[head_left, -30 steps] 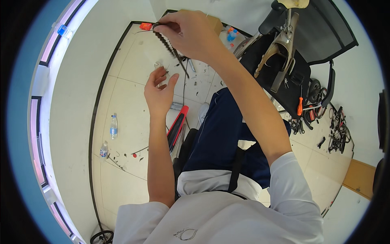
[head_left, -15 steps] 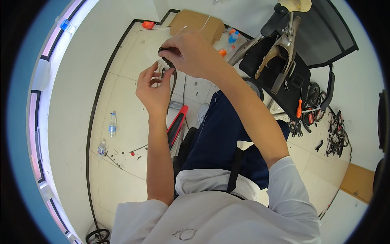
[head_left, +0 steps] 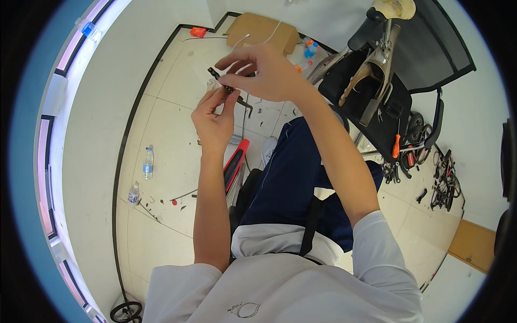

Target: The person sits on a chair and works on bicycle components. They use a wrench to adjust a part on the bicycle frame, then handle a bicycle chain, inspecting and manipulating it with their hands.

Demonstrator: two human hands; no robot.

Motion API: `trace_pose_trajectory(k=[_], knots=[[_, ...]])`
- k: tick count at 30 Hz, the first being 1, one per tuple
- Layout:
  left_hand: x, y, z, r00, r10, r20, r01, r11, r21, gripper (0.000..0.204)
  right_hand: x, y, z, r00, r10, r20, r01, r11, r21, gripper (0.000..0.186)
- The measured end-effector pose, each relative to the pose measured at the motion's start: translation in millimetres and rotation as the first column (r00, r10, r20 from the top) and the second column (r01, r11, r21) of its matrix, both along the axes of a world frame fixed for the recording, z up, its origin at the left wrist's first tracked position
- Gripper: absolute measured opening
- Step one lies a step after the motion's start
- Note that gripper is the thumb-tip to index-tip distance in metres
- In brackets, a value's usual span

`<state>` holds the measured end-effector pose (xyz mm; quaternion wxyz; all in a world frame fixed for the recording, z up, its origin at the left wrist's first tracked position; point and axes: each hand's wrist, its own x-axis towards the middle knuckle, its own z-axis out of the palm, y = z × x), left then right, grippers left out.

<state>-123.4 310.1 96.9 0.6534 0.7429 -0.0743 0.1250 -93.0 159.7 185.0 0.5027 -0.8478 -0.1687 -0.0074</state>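
A dark chain of small links is held up in front of me, its lower end hanging bent. My left hand pinches the middle of it between thumb and fingers. Above, my right hand has its fingers parted, with the thumb against the chain near its upper end. That end pokes out to the left past the fingertips. Behind my left fingers, a silvery wrench-like end partly shows.
A black chair at the right bears a metal frame part and an orange-handled screwdriver. Dark parts lie on the floor beyond it. Bottles stand at left; a red-and-black piece is beside my leg. A cardboard box sits far back.
My right hand has loosened from its closed grip on the chain and spread its fingers. My left hand has shifted right, and the chain hangs in a shorter, bent shape.
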Motion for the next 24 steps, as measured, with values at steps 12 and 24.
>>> trace_pose_trajectory(k=[12,24], knots=[[-1,4,1,0.979,-0.192,-0.075,0.180,0.973,-0.143,0.019,1,-20,-24,0.978,0.179,-0.109,-0.176,0.984,0.028,0.033],[-2,6,-6,0.981,-0.064,-0.185,0.067,0.998,0.007,0.025,-5,-35,-42,0.966,0.084,-0.246,-0.072,0.996,0.056,0.024]])
